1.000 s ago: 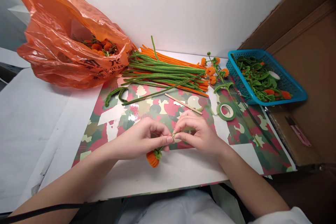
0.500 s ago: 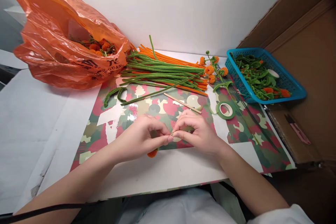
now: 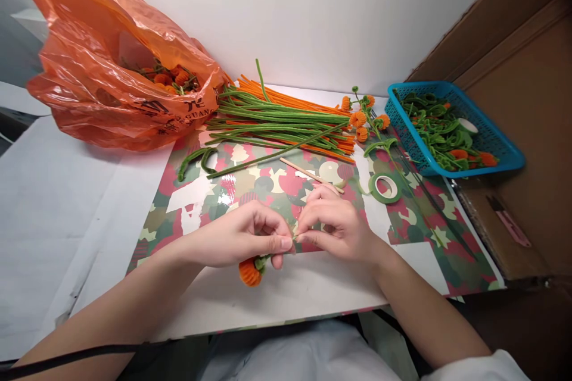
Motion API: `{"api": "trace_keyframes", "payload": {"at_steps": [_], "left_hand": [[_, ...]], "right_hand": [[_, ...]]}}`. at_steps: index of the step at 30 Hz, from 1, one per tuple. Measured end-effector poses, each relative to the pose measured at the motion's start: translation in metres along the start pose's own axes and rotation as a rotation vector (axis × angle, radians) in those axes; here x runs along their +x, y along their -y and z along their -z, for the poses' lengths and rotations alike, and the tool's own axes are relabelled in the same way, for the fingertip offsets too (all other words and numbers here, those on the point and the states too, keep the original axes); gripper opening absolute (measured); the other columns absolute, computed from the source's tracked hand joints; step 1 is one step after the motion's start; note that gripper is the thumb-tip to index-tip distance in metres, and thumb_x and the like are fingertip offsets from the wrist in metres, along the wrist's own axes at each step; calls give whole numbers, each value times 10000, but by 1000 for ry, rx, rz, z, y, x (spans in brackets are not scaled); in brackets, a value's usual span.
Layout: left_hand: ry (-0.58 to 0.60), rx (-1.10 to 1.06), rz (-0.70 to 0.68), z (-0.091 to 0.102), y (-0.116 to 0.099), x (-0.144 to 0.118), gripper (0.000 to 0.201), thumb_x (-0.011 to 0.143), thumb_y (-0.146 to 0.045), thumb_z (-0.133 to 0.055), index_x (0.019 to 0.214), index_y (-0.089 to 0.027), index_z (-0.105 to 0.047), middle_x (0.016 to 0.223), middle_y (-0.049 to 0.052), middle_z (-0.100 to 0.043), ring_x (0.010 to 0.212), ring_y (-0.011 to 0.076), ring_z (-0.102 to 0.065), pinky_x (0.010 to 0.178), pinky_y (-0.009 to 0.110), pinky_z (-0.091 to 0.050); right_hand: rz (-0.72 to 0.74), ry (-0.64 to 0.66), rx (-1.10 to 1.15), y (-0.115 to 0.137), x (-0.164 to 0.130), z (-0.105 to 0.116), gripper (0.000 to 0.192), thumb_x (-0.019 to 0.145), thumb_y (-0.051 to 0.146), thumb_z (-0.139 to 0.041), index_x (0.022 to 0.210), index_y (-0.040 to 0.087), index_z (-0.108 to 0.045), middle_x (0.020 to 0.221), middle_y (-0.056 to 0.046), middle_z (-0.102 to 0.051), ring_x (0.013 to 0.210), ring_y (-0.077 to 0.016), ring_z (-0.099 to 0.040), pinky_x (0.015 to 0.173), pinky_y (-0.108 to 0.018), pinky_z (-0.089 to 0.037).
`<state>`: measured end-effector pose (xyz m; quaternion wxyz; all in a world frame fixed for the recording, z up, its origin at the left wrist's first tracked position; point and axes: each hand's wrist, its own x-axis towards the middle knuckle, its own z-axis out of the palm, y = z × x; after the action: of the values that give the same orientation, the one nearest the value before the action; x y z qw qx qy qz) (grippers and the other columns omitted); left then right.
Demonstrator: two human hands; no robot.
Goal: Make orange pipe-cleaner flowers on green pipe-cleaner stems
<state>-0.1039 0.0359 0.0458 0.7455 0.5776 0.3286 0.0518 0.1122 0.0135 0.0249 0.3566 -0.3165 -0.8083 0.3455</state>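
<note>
Patterned paper [image 3: 250,181] spreads under everything, and left of the tape roll [image 3: 373,189], closer to the body, hangs the orange flower [image 3: 250,272]: bloom to the left, stem running right behind the fingers of the left hand [image 3: 252,238], the nearer one, seemingly gripping it. Right hand [image 3: 337,223] pinches a thin strand [image 3: 294,236]; stem or tape, can't tell. Beyond the tape roll, rightward, a blue basket [image 3: 404,131] holds green pieces [image 3: 431,125]; far left, an orange bag [image 3: 98,101] of orange blooms [image 3: 172,79].

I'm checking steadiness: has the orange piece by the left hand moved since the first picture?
Yes; the orange piece has shifted slightly left, farther from the green tape roll, which lies in place.
</note>
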Motion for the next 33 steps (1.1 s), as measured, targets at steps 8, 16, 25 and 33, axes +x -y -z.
{"api": "trace_keyframes", "payload": {"at_steps": [8,16,25,33], "left_hand": [[50,36,0,5,3,0,329,902,-434,-556,818,-137,-671,689,39,-695,627,120,-599,617,234,-469],[-59,210,-50,-2,1,1,301,862,-426,-598,801,-144,-684,722,41,-679,636,127,-587,572,219,-450],[-153,260,-74,-7,2,4,408,893,-449,-536,657,-133,-641,599,20,-627,510,82,-454,467,199,-334],[-132,294,8,-7,3,3,425,928,-457,-459,709,-140,-637,626,8,-616,479,71,-413,458,197,-328]], "right_hand": [[-13,43,-9,2,1,8,100,903,203,-604,817,219,-651,776,0,-701,811,-169,-531,842,-372,-396],[-35,35,-119,4,1,5,131,892,154,-565,786,215,-610,753,5,-684,805,-177,-524,878,-412,-354],[-173,73,-69,8,1,5,94,870,159,-634,796,214,-653,772,-4,-683,806,-171,-548,865,-389,-388],[-233,59,-15,9,1,7,115,861,106,-616,863,212,-659,811,-11,-681,787,-166,-549,808,-351,-452]]}}
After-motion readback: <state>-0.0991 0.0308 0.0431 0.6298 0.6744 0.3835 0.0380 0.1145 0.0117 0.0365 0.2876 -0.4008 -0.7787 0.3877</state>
